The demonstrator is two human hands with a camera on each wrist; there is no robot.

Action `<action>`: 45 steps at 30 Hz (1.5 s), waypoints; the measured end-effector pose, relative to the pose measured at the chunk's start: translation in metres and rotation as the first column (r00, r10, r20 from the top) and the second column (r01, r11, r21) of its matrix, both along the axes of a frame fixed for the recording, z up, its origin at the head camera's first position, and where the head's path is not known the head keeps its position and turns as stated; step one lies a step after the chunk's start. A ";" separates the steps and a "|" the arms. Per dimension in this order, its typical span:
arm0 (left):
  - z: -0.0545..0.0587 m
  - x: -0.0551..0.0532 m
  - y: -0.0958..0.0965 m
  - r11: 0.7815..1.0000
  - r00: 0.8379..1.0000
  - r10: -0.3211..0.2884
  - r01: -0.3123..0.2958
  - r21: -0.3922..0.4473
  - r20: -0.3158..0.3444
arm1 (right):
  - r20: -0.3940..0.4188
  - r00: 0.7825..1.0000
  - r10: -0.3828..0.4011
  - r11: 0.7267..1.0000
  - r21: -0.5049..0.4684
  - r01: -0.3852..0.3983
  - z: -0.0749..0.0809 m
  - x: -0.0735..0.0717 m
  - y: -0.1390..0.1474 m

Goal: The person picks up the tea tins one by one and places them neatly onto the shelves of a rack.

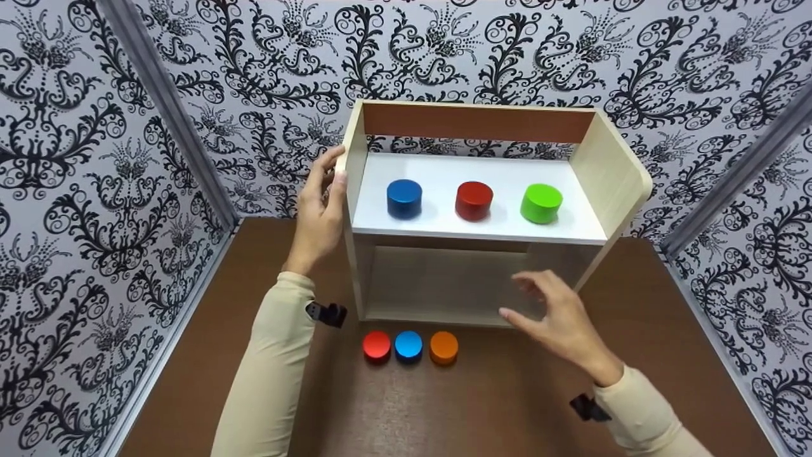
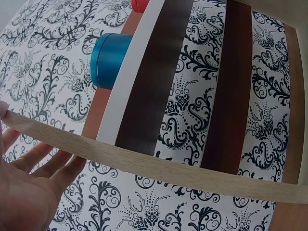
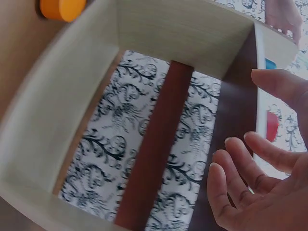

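Note:
A small wooden shelf unit [image 1: 479, 232] with a white upper board stands on the table. My left hand [image 1: 319, 219] grips the front edge of its left side panel, thumb on the edge and fingers on the outer side; the left wrist view shows those fingers [image 2: 60, 168] partly behind the panel. On the white board sit a blue cylinder [image 1: 404, 199], a dark red cylinder [image 1: 473, 201] and a green cylinder [image 1: 541, 204]. My right hand [image 1: 558, 317] hovers before the lower compartment at its right side, thumb and fingers spread, holding nothing.
In front of the shelf, a red cylinder [image 1: 377, 347], a light blue cylinder [image 1: 408, 346] and an orange cylinder [image 1: 443, 348] stand in a row on the brown table [image 1: 406, 412]. Patterned walls [image 1: 266, 63] enclose the back and both sides.

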State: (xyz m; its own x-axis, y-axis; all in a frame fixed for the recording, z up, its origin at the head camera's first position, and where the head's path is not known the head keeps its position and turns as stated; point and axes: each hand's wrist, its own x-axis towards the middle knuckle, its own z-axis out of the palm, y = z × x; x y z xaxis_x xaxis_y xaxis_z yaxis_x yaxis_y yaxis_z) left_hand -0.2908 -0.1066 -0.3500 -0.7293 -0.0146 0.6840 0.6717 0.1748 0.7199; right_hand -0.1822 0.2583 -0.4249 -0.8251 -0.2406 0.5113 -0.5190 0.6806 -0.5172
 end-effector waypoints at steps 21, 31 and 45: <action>-0.001 -0.001 0.000 1.000 1.000 0.002 -0.002 0.008 0.003 | 0.301 0.952 0.046 0.998 0.030 -0.058 -0.100 0.016 -0.014; -0.001 -0.001 0.000 1.000 1.000 -0.001 0.001 0.006 0.011 | 0.422 0.899 0.114 0.990 0.029 -0.140 -0.138 0.018 -0.021; -0.001 -0.001 0.001 1.000 1.000 0.001 0.000 0.006 -0.011 | 0.488 0.868 0.094 0.991 0.034 -0.126 -0.165 0.009 -0.032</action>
State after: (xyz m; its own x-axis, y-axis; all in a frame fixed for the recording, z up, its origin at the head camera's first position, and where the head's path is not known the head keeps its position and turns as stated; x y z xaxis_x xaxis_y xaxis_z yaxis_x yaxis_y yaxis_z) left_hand -0.2915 -0.1061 -0.3515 -0.7220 -0.0188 0.6917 0.6792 0.1711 0.7137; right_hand -0.1733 0.2262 -0.5897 -0.9312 -0.3627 0.0354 -0.2882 0.6733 -0.6809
